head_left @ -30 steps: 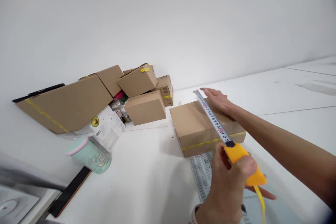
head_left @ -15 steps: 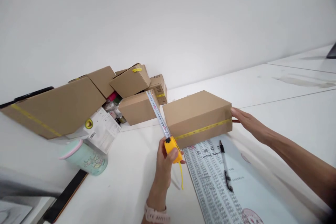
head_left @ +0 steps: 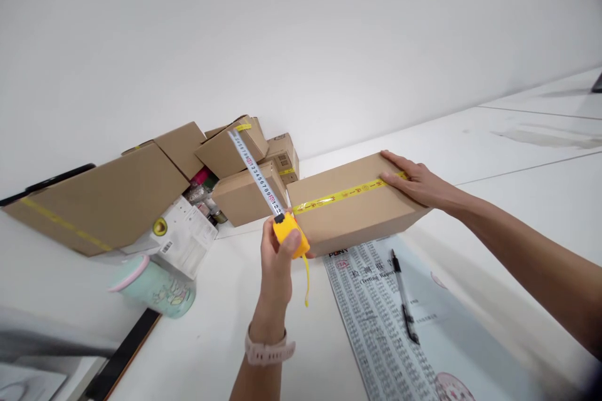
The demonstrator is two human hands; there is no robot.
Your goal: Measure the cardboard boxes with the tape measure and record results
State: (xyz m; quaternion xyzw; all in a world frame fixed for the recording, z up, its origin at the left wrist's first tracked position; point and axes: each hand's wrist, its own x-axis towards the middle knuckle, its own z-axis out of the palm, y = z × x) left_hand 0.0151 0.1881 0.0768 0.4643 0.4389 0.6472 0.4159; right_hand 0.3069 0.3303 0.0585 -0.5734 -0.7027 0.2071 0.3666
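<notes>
My left hand (head_left: 277, 257) is wrapped round a yellow tape measure (head_left: 291, 235), its metal blade (head_left: 256, 172) pulled out and slanting up to the left. Fingers of that hand also reach toward the near left end of a cardboard box (head_left: 357, 219); whether they press on it is hard to see. My right hand (head_left: 414, 183) grips the box's right end, with fingers spread over its top and the thumb hidden. Yellow tape runs along the box's top face. Below the box lie a printed report (head_left: 376, 313) and a black-and-clear pen (head_left: 404, 301).
Several cardboard boxes (head_left: 244, 194) are piled at the back left against the wall. Before them are a white carton (head_left: 185, 235) and a mint tumbler (head_left: 157, 288) with a pink-rimmed lid. A black strip (head_left: 126, 351) lies at the lower left.
The box has turned so its taped face now points upward. My right hand has moved from its end onto its top, and my left hand with the tape measure has shifted up and left.
</notes>
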